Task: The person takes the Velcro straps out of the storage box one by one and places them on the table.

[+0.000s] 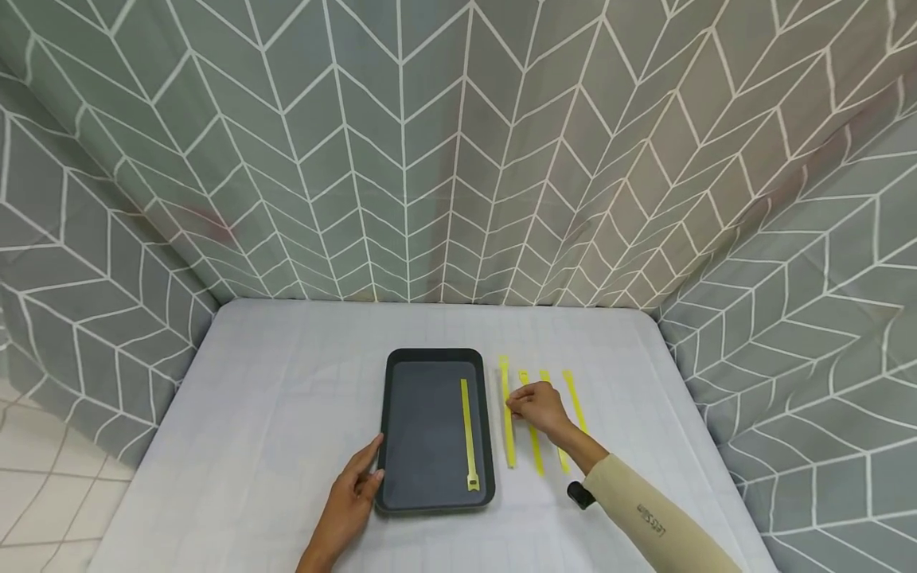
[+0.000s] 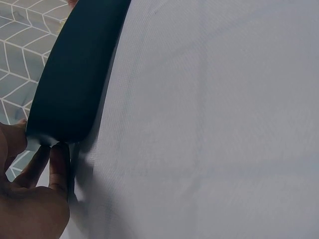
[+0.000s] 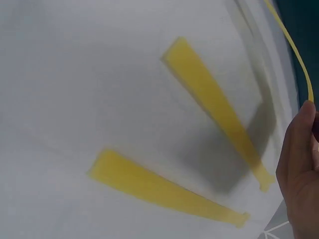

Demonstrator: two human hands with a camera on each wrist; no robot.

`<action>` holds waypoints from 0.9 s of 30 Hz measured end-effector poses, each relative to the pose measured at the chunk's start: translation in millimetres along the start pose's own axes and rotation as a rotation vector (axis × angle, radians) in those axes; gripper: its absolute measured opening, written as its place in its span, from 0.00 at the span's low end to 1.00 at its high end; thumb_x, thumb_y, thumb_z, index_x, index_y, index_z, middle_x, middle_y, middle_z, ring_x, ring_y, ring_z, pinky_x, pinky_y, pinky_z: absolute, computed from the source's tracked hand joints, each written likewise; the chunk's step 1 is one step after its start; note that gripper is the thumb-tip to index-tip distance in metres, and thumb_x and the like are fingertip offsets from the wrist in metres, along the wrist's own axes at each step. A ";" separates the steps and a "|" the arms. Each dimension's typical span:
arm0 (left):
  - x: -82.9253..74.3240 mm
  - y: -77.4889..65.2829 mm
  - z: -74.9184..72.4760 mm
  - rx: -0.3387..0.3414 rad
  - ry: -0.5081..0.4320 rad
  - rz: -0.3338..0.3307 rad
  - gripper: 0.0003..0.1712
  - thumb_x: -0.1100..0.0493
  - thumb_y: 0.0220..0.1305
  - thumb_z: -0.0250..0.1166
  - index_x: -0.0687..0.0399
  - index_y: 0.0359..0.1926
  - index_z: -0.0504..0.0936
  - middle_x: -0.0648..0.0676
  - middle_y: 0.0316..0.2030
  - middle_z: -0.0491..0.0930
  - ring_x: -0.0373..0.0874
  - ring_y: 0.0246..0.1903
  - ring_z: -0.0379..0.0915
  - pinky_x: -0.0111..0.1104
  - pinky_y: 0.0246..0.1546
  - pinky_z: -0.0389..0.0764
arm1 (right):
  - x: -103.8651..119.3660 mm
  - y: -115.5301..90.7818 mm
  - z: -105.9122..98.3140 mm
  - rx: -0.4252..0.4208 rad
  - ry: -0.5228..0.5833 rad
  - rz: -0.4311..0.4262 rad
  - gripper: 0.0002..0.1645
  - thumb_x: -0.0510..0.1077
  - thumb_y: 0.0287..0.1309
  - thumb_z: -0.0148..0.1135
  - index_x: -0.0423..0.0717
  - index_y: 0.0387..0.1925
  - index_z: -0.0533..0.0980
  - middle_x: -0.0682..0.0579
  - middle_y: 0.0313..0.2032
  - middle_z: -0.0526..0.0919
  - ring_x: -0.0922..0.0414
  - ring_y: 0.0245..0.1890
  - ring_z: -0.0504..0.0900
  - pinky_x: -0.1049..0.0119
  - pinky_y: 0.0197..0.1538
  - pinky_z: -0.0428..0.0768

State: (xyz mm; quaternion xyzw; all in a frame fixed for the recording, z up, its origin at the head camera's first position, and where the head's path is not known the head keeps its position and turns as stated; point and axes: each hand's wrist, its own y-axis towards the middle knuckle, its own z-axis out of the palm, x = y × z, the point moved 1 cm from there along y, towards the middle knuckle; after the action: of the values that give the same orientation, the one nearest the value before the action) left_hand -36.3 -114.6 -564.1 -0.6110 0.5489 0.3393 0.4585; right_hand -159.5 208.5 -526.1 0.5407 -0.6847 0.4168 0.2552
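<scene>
My right hand [image 1: 539,407] pinches a yellow hook-and-loop cable tie [image 1: 509,447] just right of a dark grey tray [image 1: 415,430]. In the right wrist view this tie [image 3: 295,44] bends upward from the fingertips, clear of the cloth. Another yellow tie [image 1: 469,434] lies lengthwise inside the tray near its right side, slotted head toward me. More ties [image 1: 536,450] lie side by side under and beyond my right hand. My left hand [image 1: 349,497] grips the tray's left edge near its lower corner; in the left wrist view, fingers touch the tray's outer wall [image 2: 75,74].
A white cloth [image 1: 286,382] covers the table. Patterned grey curtains [image 1: 430,159] hang at the back and both sides. A small black object [image 1: 580,495] shows beside the right sleeve [image 1: 652,517]. Pale floor tiles [image 1: 43,485] appear at lower left.
</scene>
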 end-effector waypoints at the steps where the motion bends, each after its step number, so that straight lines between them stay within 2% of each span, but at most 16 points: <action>1: -0.8 0.7 -0.2 0.001 -0.003 -0.004 0.33 0.64 0.72 0.60 0.45 0.75 0.65 0.59 0.72 0.65 0.44 0.50 0.72 0.28 0.46 0.76 | -0.8 -0.2 -0.5 -0.006 -0.014 0.002 0.05 0.32 0.58 0.67 0.32 0.34 0.85 0.42 0.30 0.89 0.55 0.26 0.87 0.61 0.35 0.86; 8: -2.7 1.8 -0.7 0.020 -0.024 -0.026 0.34 0.64 0.73 0.59 0.43 0.76 0.63 0.59 0.73 0.63 0.42 0.45 0.71 0.28 0.45 0.76 | -8.2 -1.3 1.9 -0.008 -0.086 -0.015 0.03 0.32 0.55 0.69 0.34 0.31 0.86 0.45 0.24 0.88 0.55 0.23 0.86 0.65 0.30 0.83; 17: -0.7 1.1 -0.5 0.028 -0.044 -0.014 0.34 0.64 0.74 0.58 0.42 0.76 0.62 0.59 0.73 0.62 0.43 0.46 0.72 0.28 0.45 0.76 | -15.7 -0.1 9.0 -0.054 -0.245 -0.126 0.03 0.35 0.52 0.71 0.37 0.27 0.86 0.50 0.18 0.86 0.60 0.18 0.82 0.68 0.25 0.77; 27: -4.2 -0.3 -1.6 0.040 -0.069 -0.025 0.33 0.64 0.74 0.57 0.42 0.76 0.62 0.58 0.74 0.62 0.42 0.40 0.71 0.28 0.42 0.75 | -14.9 -1.1 8.9 -0.071 -0.316 -0.111 0.03 0.36 0.53 0.71 0.39 0.27 0.86 0.54 0.17 0.85 0.62 0.17 0.80 0.67 0.25 0.77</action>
State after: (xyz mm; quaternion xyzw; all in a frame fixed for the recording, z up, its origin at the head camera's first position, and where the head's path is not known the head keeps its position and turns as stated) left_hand -36.8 -114.6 -559.6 -0.5963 0.5319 0.3434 0.4935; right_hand -153.3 208.8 -542.3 0.6271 -0.6998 0.2872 0.1858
